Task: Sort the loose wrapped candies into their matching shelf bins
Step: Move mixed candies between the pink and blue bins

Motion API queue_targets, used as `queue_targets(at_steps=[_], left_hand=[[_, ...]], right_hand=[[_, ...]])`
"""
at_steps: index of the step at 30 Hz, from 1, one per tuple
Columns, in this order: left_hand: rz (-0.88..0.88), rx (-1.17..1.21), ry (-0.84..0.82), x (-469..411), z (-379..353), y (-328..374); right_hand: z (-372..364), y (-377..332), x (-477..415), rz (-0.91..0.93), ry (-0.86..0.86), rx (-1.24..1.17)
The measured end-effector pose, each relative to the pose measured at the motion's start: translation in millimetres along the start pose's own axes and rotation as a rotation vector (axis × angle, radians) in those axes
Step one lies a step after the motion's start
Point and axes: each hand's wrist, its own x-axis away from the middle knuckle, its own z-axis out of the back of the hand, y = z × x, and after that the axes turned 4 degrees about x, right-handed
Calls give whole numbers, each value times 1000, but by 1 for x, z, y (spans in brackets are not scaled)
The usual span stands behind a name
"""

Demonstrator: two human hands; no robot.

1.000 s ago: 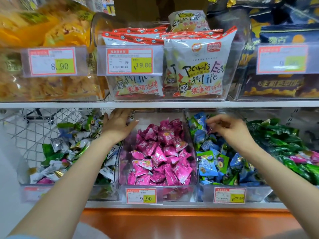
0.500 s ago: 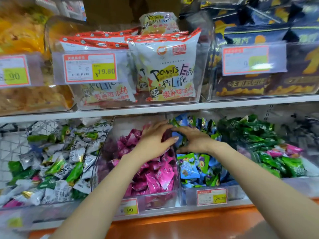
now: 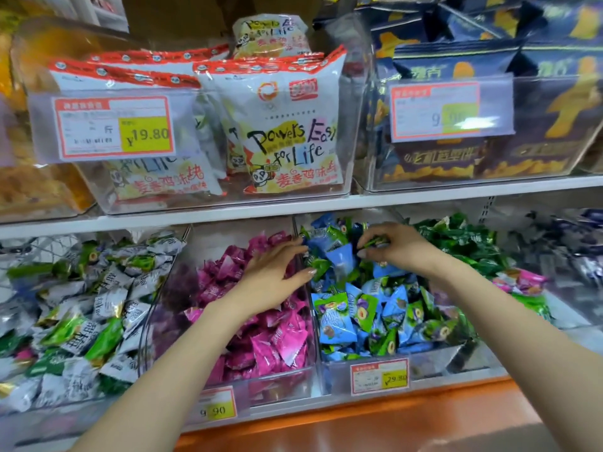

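Two hands, apart a second ago, now meet mid-frame: my left grip (image 3: pixel 277 277) lies flat-fingered, holding nothing, over the pink candies (image 3: pixel 284 347), and my right grip (image 3: pixel 404 252) pinches a green candy (image 3: pixel 375 242) above the blue bin (image 3: pixel 332 373), probably a stray for the green pile (image 3: pixel 463 243) at right.

Your left hand (image 3: pixel 272 278) rests in the middle bin (image 3: pixel 261 386). Right of it, your right hand (image 3: pixel 399 249) pinches a candy (image 3: pixel 375 242) in the next bin (image 3: pixel 434 365). Left of it lie more candies (image 3: pixel 81 305); above, snack bags (image 3: pixel 287 125).
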Motion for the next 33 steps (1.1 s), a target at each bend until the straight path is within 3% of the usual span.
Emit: queue_targets(at_steps=[4,12,16,21,25,30,33], left_hand=[[9,-11,1,-2,2,4],[-26,-127,-21,-38,2,36],[22,-198,-153,-65,-6,41],[30,-212,-157,-69,-7,39],[4,-267,-181,-61,-6,38],[-6,-204,-235,-51,6,40],[-25,-232,-289,-41,15,42]], right_hand=[[10,9,5,-34,58,-49],[17,23,11,49,61,227],[22,27,17,50,109,85],[19,30,18,44,61,-41],[17,26,15,103,4,80],[12,29,10,147,-108,407],[13,30,8,117,-90,423]])
